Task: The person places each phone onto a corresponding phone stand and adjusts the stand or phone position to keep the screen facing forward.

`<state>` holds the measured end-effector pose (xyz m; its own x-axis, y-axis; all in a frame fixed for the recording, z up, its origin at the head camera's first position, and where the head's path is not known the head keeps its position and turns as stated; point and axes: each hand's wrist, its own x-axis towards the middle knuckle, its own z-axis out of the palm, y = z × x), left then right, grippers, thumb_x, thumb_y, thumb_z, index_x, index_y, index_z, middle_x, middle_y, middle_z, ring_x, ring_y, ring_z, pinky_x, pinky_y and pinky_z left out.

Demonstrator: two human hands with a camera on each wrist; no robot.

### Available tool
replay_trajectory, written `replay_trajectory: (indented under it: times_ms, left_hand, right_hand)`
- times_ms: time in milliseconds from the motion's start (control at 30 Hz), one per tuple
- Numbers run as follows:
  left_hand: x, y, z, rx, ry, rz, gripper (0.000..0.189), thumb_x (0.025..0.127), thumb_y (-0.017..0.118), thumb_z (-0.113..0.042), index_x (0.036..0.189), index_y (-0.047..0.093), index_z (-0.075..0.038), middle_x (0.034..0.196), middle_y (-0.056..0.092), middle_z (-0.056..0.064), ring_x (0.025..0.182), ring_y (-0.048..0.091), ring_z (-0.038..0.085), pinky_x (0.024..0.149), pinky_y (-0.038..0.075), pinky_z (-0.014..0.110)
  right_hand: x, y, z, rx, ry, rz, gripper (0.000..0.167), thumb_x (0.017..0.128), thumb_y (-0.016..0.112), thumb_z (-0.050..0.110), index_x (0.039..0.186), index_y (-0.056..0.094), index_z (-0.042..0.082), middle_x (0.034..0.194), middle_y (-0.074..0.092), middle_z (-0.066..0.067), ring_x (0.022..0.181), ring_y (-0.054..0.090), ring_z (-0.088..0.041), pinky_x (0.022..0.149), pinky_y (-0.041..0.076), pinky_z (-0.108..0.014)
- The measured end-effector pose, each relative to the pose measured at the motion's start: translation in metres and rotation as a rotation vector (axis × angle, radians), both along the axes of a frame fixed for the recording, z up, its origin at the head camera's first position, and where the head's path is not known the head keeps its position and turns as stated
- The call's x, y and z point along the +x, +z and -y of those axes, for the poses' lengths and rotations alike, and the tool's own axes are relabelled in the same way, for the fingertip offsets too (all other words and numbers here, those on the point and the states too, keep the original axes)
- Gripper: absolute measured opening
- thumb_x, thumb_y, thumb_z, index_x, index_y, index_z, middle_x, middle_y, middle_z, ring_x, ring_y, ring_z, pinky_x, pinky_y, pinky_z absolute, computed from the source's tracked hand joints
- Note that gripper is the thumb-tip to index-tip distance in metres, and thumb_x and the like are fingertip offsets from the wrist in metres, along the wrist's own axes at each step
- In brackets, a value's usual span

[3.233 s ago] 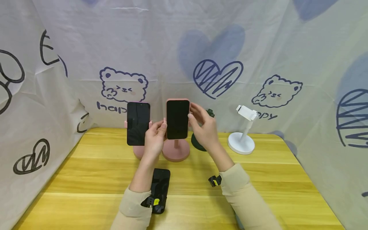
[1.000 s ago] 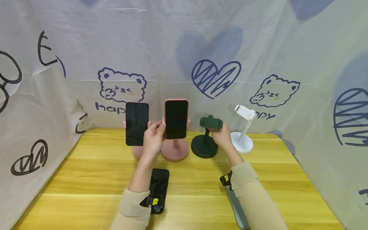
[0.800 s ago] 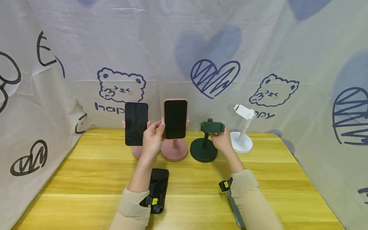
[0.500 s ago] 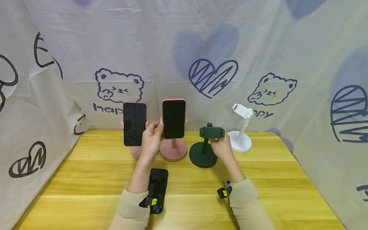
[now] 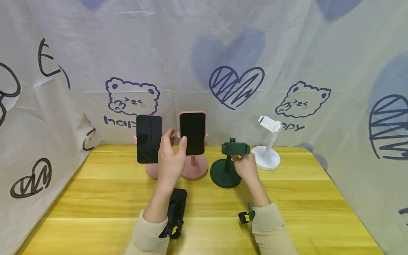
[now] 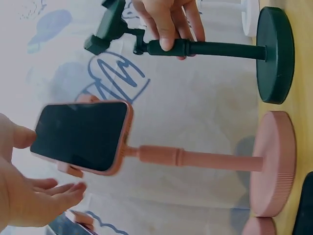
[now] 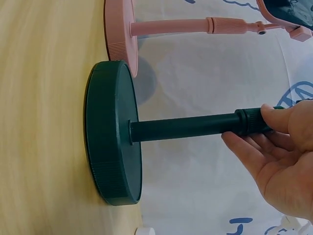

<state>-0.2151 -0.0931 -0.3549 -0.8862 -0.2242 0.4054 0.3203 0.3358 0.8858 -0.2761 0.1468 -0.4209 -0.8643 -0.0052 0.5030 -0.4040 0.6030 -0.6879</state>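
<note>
My right hand (image 5: pixel 248 169) grips the upper post of a dark green phone stand (image 7: pixel 186 128), thumb and fingers round the ribbed collar. Its round base stands on the table, and its clamp (image 5: pixel 235 148) holds no phone. Left of it, a pink phone stand (image 6: pixel 210 160) carries a black-screened phone (image 5: pixel 192 133) upright in its clamp. My left hand (image 5: pixel 171 157) is beside that phone, thumb and fingers spread apart; in the left wrist view the thumb overlaps the phone's edge. Another phone (image 5: pixel 148 139) sits in a second pink stand (image 5: pixel 152 170) farther left.
A white phone stand (image 5: pixel 268 157) with a bare clamp stands at the back right. A black phone (image 5: pixel 179 202) lies flat on the table, partly under my left forearm. A grey thing pokes out by my right cuff. A patterned cloth (image 5: pixel 178 53) hangs behind.
My right hand has left the phone on the middle pink stand, taken hold of the green stand and drawn it nearer. My left hand has just loosened from the pink stand's side, fingers opening.
</note>
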Motion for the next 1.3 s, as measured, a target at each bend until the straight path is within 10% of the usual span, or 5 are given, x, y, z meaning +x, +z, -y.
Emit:
replay_trajectory:
  times_ms: [200, 400, 1033, 1300]
  left_hand:
    - [0.007, 0.006, -0.012, -0.082, 0.090, -0.344, 0.056, 0.106, 0.060, -0.020, 0.154, 0.039, 0.000, 0.153, 0.044, 0.016, 0.138, 0.046, 0.027, 0.117, 0.042, 0.046]
    - [0.003, 0.005, -0.028, -0.047, -0.023, -0.557, 0.043, 0.103, 0.060, -0.004, 0.144, 0.053, 0.003, 0.139, 0.057, 0.016, 0.122, 0.059, 0.031, 0.099, 0.056, 0.044]
    - [-0.015, -0.024, -0.076, -0.266, -0.210, -0.439, 0.034, 0.104, 0.062, -0.006, 0.137, 0.059, 0.002, 0.132, 0.058, 0.019, 0.112, 0.062, 0.030, 0.087, 0.061, 0.041]
    - [-0.016, -0.034, -0.085, -0.209, -0.270, -0.312, 0.035, 0.106, 0.060, -0.008, 0.139, 0.060, 0.001, 0.135, 0.058, 0.019, 0.116, 0.063, 0.031, 0.091, 0.062, 0.041]
  right_hand:
    - [0.000, 0.002, 0.002, 0.000, 0.006, 0.000, 0.017, 0.098, 0.070, 0.005, 0.111, 0.069, -0.007, 0.093, 0.071, -0.026, 0.080, 0.066, -0.039, 0.075, 0.057, -0.056]
    - [-0.001, 0.002, 0.001, 0.004, 0.027, -0.021, 0.020, 0.099, 0.070, 0.004, 0.115, 0.066, -0.007, 0.097, 0.070, -0.027, 0.082, 0.069, -0.042, 0.075, 0.059, -0.057]
    - [-0.001, 0.002, 0.000, 0.031, 0.003, 0.027, 0.024, 0.098, 0.070, 0.006, 0.116, 0.068, -0.009, 0.105, 0.073, -0.028, 0.096, 0.071, -0.045, 0.083, 0.058, -0.058]
    - [0.000, 0.001, -0.002, 0.055, 0.014, 0.022, 0.026, 0.098, 0.069, 0.005, 0.119, 0.067, -0.010, 0.106, 0.072, -0.029, 0.099, 0.071, -0.047, 0.084, 0.059, -0.059]
